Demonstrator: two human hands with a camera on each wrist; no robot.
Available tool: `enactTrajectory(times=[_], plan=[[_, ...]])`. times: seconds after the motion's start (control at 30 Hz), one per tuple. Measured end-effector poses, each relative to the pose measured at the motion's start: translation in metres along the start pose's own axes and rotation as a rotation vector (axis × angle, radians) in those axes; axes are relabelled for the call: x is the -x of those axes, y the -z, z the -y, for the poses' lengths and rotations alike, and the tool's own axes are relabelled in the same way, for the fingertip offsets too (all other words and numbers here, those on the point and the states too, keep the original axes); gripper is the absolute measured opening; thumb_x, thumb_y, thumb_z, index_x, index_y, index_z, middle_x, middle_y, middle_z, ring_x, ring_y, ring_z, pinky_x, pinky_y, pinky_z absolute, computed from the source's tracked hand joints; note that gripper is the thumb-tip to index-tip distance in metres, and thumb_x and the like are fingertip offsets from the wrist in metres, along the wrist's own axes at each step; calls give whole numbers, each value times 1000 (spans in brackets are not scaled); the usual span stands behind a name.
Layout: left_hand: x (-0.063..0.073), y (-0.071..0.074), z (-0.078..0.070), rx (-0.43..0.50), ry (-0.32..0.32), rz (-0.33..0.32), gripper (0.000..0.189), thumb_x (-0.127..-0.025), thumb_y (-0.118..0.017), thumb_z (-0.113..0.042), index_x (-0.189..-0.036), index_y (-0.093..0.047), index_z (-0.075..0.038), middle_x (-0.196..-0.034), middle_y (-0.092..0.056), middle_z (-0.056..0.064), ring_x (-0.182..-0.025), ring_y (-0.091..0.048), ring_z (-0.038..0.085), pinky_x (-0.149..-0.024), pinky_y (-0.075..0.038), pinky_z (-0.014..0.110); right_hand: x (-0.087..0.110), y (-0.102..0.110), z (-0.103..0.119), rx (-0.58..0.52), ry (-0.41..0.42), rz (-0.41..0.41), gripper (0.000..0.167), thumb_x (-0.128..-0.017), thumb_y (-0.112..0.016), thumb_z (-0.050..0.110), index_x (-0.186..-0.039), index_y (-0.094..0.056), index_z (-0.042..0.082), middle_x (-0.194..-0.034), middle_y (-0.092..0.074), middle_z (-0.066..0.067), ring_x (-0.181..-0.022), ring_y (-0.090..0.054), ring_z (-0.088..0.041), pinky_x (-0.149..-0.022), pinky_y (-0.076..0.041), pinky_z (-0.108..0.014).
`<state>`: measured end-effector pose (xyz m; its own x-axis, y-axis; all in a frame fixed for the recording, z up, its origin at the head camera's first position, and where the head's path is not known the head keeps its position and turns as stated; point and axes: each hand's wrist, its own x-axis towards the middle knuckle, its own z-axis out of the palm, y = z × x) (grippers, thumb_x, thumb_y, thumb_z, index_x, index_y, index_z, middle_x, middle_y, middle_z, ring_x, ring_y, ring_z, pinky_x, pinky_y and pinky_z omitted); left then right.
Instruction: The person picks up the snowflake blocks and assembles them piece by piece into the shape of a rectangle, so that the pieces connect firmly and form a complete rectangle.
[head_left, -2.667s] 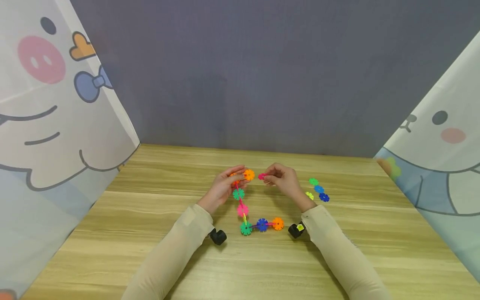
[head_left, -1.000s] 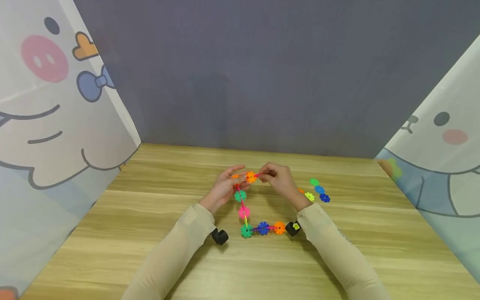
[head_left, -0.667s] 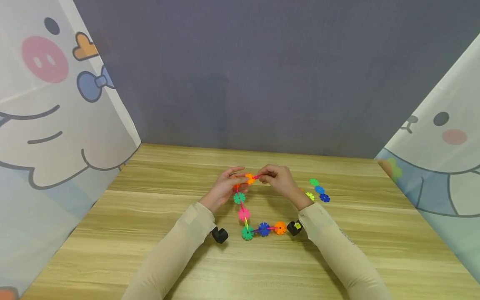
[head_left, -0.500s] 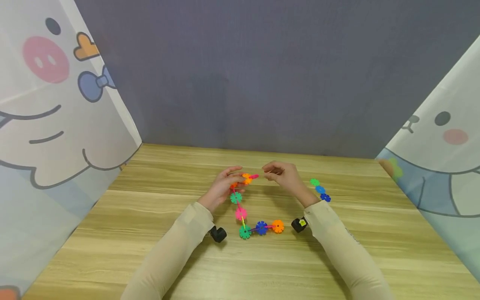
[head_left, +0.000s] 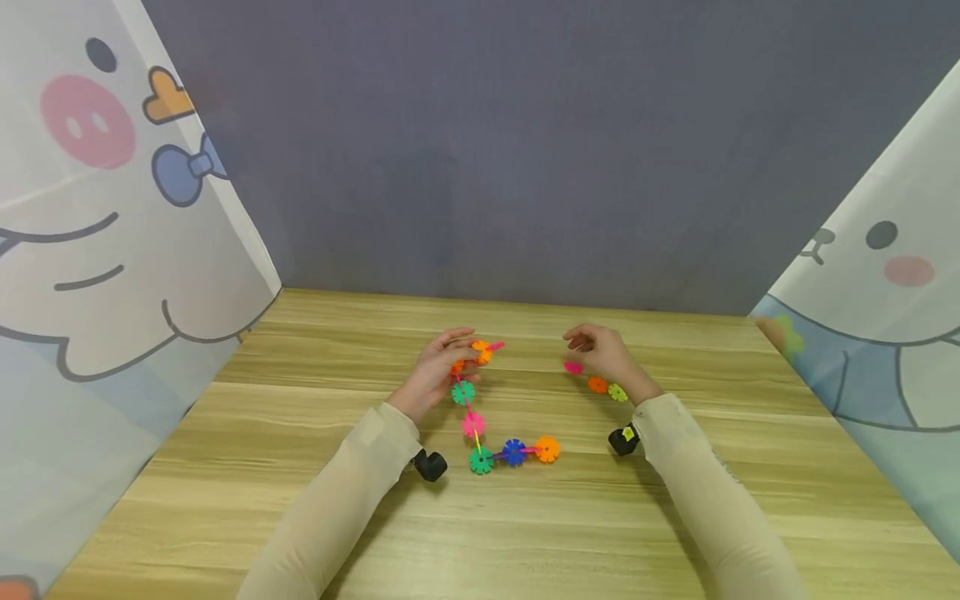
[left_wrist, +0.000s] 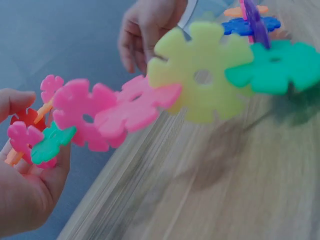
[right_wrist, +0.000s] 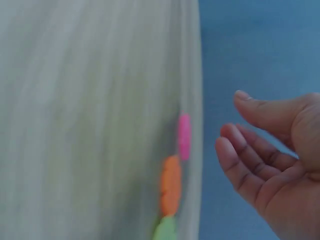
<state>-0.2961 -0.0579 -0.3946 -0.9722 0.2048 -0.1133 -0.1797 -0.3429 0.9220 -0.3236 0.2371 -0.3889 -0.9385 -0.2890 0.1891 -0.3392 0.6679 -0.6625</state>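
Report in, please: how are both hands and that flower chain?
Left hand holds flower chain. Right hand open, nothing held, near loose discs. No obstacle visible between hands.

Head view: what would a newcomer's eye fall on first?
Probably the bright chain of notched discs catches the eye first, bent over the middle of the wooden table, its far end held in the left hand. Next comes the big pink cartoon snout at the picture's upper left.

I'm wearing long beige sleeves [head_left: 330, 500], faint dark marks [head_left: 726, 468] down the right one, plus two stubby black wrist cameras [head_left: 430, 467], yellow patch [head_left: 628, 434] on the right!
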Motion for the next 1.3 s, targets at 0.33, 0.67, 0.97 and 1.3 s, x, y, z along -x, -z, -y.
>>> enactTrajectory(times=[0.33, 0.67, 0.97, 1.3], plan=[[-1, 2, -1, 79, -52, -105, 65, -94, -58, 8, -151, -29, -2, -136, -51, 19, -75, -68, 15, -66, -61, 32, -1, -2, -11, 147, -104, 171, 45, -88, -75, 7, -127, -61, -11, -116, -56, -27, -107, -58, -41, -92, -52, -50], [0, 10, -9, -7, -20, -89, 67, -91, -60, 11, -149, -29, 0, -139, -48, 22, -79, -67, 16, -82, -59, 45, -4, 2, -4, 205, -115, 219, 31, -88, -74, 4, -114, -67, -12, -111, -66, -24, -105, -60, -40, -92, -52, -49], [0, 20, -12, -213, 43, -59, 52, -90, -66, 8, -138, -47, 5, -122, -59, 15, -85, -63, 16, -73, -58, 30, -6, -1, -3, 183, -123, 232, 18, -85, -74, -1, -101, -68, -4, -95, -66, -16, -87, -60, -30, -80, -53, -43], [3, 34, -20, -388, 50, 172, 64, -89, -56, 13, -149, -41, 0, -141, -53, 23, -73, -59, 14, -63, -48, 24, -8, -2, -2, 138, -173, 244, 30, -78, -72, -5, -108, -72, -8, -98, -70, -16, -88, -63, -27, -80, -55, -39]])
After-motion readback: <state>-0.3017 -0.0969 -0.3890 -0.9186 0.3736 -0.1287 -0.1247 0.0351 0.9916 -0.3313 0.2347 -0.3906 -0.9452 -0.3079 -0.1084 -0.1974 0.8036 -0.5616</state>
